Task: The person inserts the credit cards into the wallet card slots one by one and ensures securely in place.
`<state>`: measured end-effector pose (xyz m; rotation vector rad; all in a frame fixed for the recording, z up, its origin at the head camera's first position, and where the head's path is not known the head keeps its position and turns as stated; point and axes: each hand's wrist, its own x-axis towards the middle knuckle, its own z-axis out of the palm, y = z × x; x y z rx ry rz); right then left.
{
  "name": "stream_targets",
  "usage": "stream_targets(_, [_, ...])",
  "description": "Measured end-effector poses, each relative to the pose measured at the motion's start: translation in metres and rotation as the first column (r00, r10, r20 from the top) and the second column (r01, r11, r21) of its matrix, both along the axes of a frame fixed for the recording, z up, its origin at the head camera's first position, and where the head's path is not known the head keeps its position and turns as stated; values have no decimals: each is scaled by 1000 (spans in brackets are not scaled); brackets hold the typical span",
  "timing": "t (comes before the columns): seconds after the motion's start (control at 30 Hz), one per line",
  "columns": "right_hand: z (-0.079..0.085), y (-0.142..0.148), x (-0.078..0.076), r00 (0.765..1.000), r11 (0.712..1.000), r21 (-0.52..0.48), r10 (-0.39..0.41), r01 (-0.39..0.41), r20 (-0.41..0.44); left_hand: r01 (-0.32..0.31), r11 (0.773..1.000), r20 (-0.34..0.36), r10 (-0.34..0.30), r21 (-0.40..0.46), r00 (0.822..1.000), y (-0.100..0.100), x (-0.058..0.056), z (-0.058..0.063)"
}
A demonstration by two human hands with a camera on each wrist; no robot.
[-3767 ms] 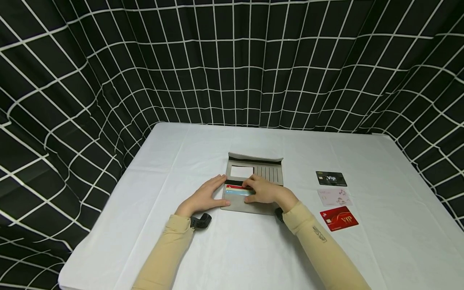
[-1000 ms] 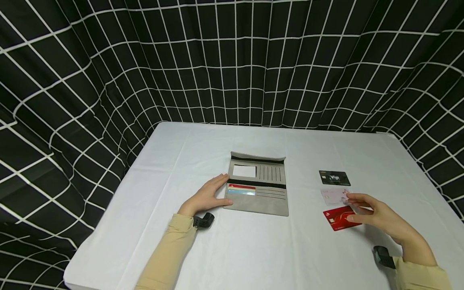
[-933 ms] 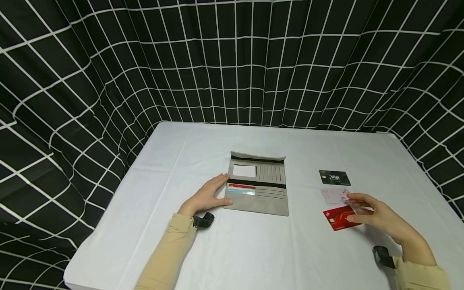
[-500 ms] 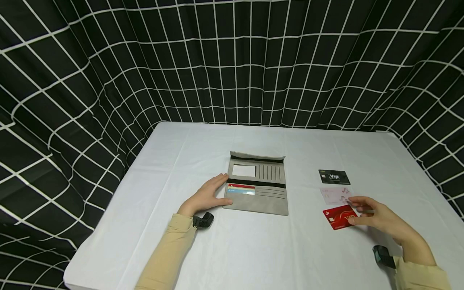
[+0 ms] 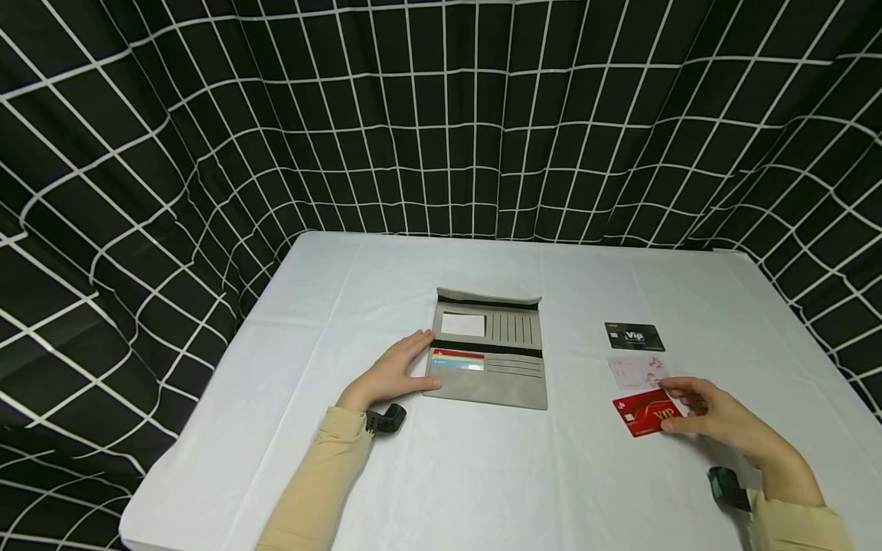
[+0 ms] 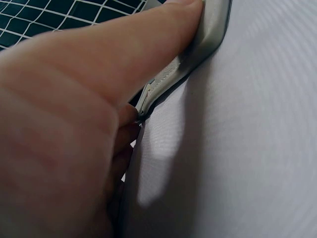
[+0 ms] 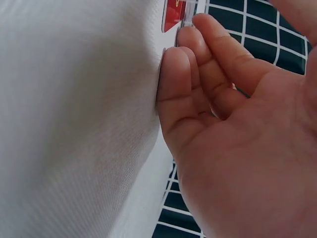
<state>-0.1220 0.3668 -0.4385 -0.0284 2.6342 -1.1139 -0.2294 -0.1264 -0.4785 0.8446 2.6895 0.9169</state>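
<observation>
An unfolded grey wallet (image 5: 510, 392) lies on the white table, its upper flap slightly raised. Cards with red and blue edges (image 5: 458, 360) fill one lower slot, and a white panel (image 5: 463, 324) shows above. My left hand (image 5: 389, 373) rests at the wallet's left side, thumb on the lower corner, fingers fairly straight along the edge. At the right, my right hand (image 5: 723, 419) holds the red VIP card (image 5: 637, 412) between thumb and index finger near its right end. That card lies about flat; in the right wrist view only a corner of the red card (image 7: 173, 16) shows beyond the curled fingers.
Above the red card lie a pale pink card (image 5: 634, 371) and a black Vip card (image 5: 634, 337). Black curtain with a white grid (image 5: 455, 138) encloses the table's back and sides. A white cloth (image 5: 482, 474) covers the table.
My right hand left the wallet and reached right to the cards. Over the last second its thumb and index finger shifted slightly nearer me on the red card. The left hand stayed put.
</observation>
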Motion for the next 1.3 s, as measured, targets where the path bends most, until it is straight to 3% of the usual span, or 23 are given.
stream_targets(0.27, [2, -2, -4, 999, 999, 40, 24, -22, -46, -2, 1000, -1, 2, 4, 1000, -1, 0, 1])
stream_targets(1.3, [-4, -2, -7, 998, 999, 48, 8, -5, -67, 6, 1000, -11, -5, 11, 1000, -1, 1, 1])
